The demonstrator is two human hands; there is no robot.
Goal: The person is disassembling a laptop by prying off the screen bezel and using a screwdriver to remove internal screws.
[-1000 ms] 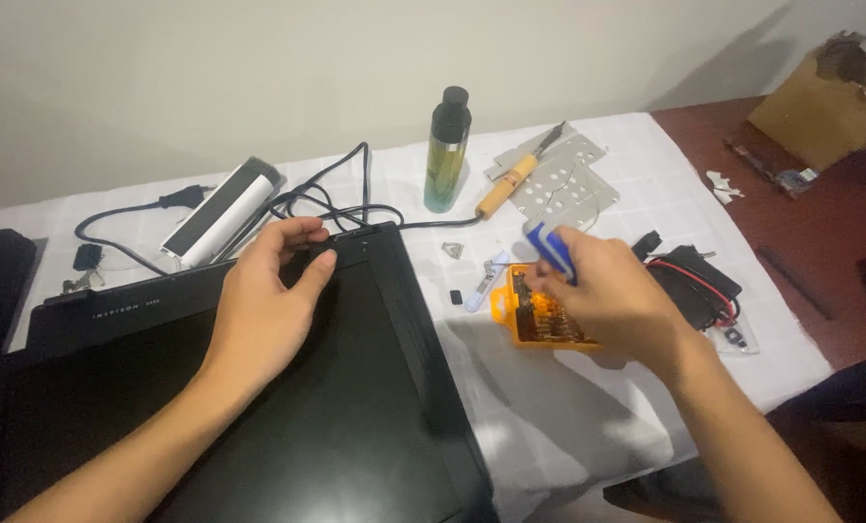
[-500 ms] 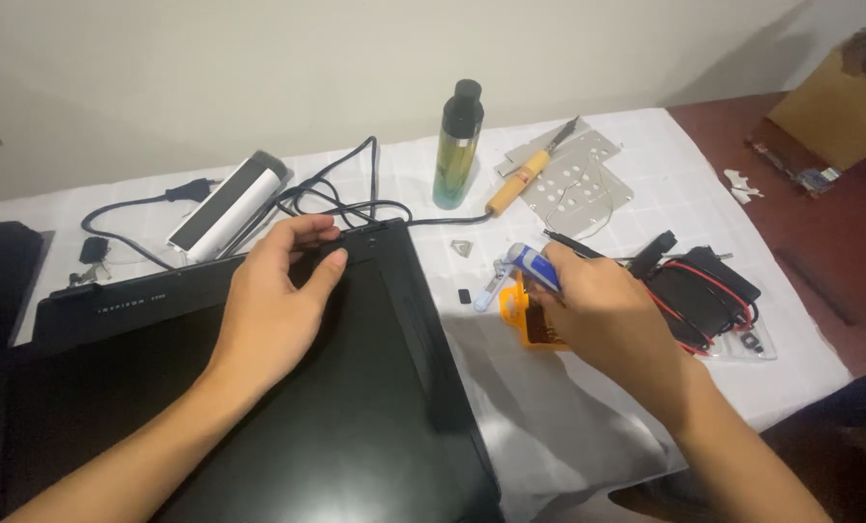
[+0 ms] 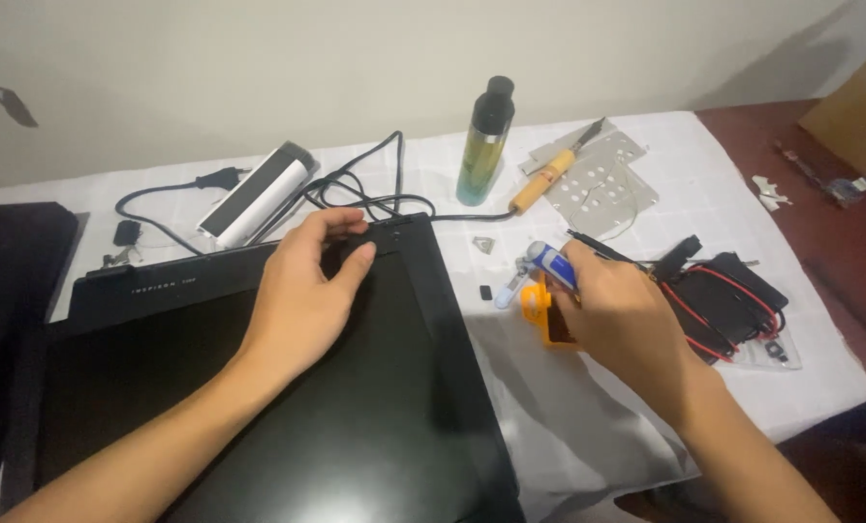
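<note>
My left hand [image 3: 302,295] lies flat on the upper right part of a large black laptop panel [image 3: 259,416], fingers near its top edge. My right hand [image 3: 617,315] is closed around a small screwdriver with a blue and white handle [image 3: 546,261], held just above an orange bit case [image 3: 546,315] on the white cloth. The hand hides most of the case.
A green bottle with a black cap [image 3: 484,142] stands behind the panel. A wooden-handled tool [image 3: 549,176] lies on a perforated metal plate [image 3: 603,184]. A black part with red wires [image 3: 728,305] sits at the right. Black cables [image 3: 355,189] and a white box [image 3: 256,197] lie at the back.
My right hand has lifted the blue-handled screwdriver and drawn it slightly left over the orange case. My left hand has stayed on the panel.
</note>
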